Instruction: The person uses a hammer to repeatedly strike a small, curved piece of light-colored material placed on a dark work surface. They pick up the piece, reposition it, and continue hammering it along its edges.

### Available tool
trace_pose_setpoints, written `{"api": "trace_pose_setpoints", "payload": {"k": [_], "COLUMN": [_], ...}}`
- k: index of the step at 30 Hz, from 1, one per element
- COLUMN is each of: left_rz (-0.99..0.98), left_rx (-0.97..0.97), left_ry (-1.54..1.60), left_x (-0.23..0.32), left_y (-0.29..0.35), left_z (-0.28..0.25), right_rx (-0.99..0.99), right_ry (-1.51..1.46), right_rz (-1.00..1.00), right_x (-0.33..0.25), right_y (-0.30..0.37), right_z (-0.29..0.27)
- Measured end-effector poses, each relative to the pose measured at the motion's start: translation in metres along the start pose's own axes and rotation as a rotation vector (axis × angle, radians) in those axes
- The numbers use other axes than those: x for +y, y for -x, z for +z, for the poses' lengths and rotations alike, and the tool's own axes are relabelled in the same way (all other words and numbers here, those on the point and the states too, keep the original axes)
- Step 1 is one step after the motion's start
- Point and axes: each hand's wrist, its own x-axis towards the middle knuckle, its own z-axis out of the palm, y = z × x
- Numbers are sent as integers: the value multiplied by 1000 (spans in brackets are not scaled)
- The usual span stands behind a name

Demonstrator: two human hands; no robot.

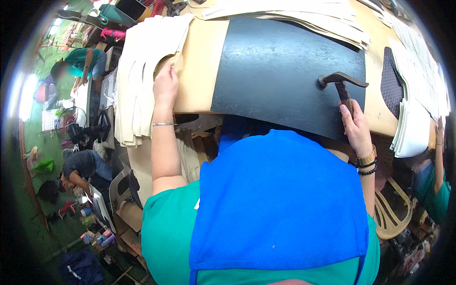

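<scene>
My right hand [356, 126] is wrapped round the handle of a hammer [343, 88]. Its dark, curved metal head is over the right part of a black mat [285, 71] on the table. At the table's left end, my left hand [166, 86] has its fingers closed at the inner edge of a cream sheet [152, 45]. That sheet belongs to a layered pile hanging over the table's edge. My left fingertips are partly hidden, so how many layers they grip does not show.
More cream sheets [294, 21] lie along the table's far side. White sheets [413, 71] and a dark textured piece [390, 80] are at the right. A beige plastic chair [394, 211] stands at lower right. Two people work at the left; another person's arm [439, 156] shows far right.
</scene>
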Motion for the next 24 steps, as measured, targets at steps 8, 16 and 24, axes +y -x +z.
{"api": "trace_pose_setpoints", "payload": {"k": [8, 16, 24], "left_rz": [-205, 174, 721], "left_rx": [-141, 210, -20], "left_ry": [75, -212, 153], "left_x": [-44, 37, 229], "left_y": [-23, -53, -126], "left_z": [-34, -9, 82], "right_rx": [-3, 50, 116], "right_ry": [50, 96, 147], "right_rz": [14, -89, -116], "right_x": [-3, -6, 2], "right_y": [0, -2, -3], "right_z": [0, 2, 2]}}
